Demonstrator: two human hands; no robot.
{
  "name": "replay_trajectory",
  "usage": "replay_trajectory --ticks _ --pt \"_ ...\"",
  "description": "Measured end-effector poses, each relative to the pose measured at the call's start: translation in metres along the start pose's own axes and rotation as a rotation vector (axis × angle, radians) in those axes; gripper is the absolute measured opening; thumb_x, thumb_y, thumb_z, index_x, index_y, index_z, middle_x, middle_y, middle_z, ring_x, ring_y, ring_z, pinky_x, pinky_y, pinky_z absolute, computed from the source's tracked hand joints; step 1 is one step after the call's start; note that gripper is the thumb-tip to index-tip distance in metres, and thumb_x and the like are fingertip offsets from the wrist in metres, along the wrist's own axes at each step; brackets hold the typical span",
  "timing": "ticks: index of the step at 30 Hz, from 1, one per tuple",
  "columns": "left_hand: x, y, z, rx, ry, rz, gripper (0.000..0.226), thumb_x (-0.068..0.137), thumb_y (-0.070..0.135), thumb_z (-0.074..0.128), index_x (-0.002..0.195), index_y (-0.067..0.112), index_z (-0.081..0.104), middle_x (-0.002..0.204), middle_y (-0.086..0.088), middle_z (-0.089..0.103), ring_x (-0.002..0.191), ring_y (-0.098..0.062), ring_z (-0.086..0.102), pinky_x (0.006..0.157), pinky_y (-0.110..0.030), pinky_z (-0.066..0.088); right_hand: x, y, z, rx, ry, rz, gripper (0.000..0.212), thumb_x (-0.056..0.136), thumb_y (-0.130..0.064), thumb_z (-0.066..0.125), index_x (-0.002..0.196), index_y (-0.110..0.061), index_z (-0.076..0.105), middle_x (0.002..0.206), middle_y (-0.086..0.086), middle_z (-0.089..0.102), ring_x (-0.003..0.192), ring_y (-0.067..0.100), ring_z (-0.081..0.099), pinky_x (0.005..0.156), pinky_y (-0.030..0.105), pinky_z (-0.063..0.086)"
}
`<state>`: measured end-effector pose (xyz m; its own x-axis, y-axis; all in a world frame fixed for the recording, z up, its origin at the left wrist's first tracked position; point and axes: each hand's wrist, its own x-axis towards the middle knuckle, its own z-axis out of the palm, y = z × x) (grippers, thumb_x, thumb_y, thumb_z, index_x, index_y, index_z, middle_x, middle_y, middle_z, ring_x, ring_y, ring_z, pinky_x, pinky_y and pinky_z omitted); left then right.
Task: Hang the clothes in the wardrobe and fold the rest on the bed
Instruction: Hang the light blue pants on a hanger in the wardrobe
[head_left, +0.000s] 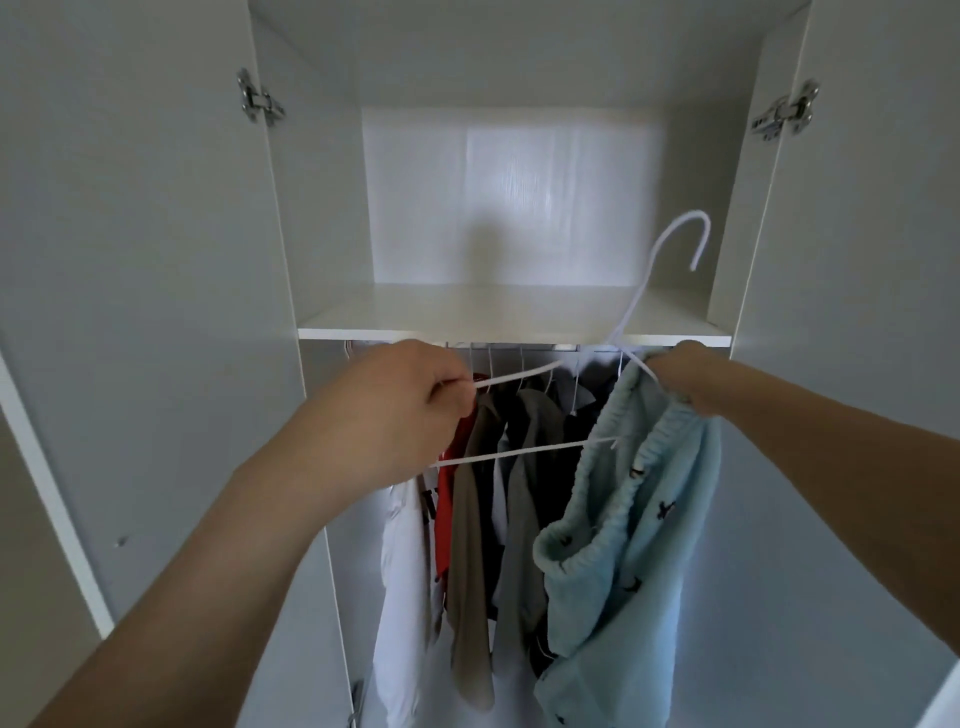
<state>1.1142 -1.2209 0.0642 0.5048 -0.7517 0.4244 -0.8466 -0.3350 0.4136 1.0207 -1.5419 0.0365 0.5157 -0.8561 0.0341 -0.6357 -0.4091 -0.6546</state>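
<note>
head view, facing an open white wardrobe (519, 197), both doors swung out, metal hinges (261, 103) on the left and right edges. a white shelf (467, 317) crosses the upper part, the compartment above it bare. under the shelf a row of clothes (498, 467) hangs on thin white hangers: a white piece at left, red, khaki, grey and dark ones toward the middle, packed close together.

both arms raised in front of the hanging row. left hand (395, 415) is clenched round the left end of a white wire hanger (524, 449), fingers curled over the upper arm where it meets the bottom bar. the hanger is tilted, hook (685, 236) up and to the right, showing in front of the shelf compartment, not on any rail. right hand (680, 376) grips the right shoulder of the hanger together with the waistband of the light blue garment (623, 545), fingers curled into the fabric. the garment is fleecy, elastic waist, small dark print, looks like shorts or pyjama bottoms. it droops from the right hand and the hanger's right end, bunched, hanging in front of the right part of the wardrobe interior, lower edge out of frame. the hanger's bottom bar runs from the left hand to the blue fabric.
</note>
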Motion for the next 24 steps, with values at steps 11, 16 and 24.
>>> replay_trajectory --ticks 11,16,24 --pt "0.03 -0.069 0.019 -0.485 -0.021 -0.097 0.028 0.091 0.014 0.063 0.066 0.02 0.074 0.071 0.002 0.072 0.066 -0.003 0.059 0.069 -0.013 0.04 -0.041 -0.033 -0.016 -0.091 -0.109 -0.334 0.032 0.094 -0.018 0.04 0.09 0.001 0.066 0.087 0.013 0.062 0.084 0.025 0.057 0.072 0.029 0.039" --pt "0.048 -0.07 0.042 -0.433 -0.02 -0.072 0.028 0.091 0.022 0.064 0.064 0.026 0.072 0.075 -0.002 0.072 0.068 -0.017 0.064 0.073 -0.03 0.048 -0.046 -0.053 -0.003 0.111 -0.095 -0.39 0.026 0.092 -0.023 0.045 0.069 -0.012 0.052 0.064 0.003 0.046 0.063 0.019 0.041 0.059 0.029 0.029" --pt "0.043 -0.021 0.094 0.126 0.689 0.286 0.033 0.08 0.017 0.059 0.113 0.014 0.062 0.111 -0.009 0.054 0.102 -0.023 0.048 0.093 -0.038 0.038 -0.036 -0.057 -0.008 0.259 0.041 -0.345 0.021 0.089 -0.025 0.048 0.086 -0.007 0.059 0.079 0.011 0.053 0.074 0.02 0.049 0.068 0.029 0.036"
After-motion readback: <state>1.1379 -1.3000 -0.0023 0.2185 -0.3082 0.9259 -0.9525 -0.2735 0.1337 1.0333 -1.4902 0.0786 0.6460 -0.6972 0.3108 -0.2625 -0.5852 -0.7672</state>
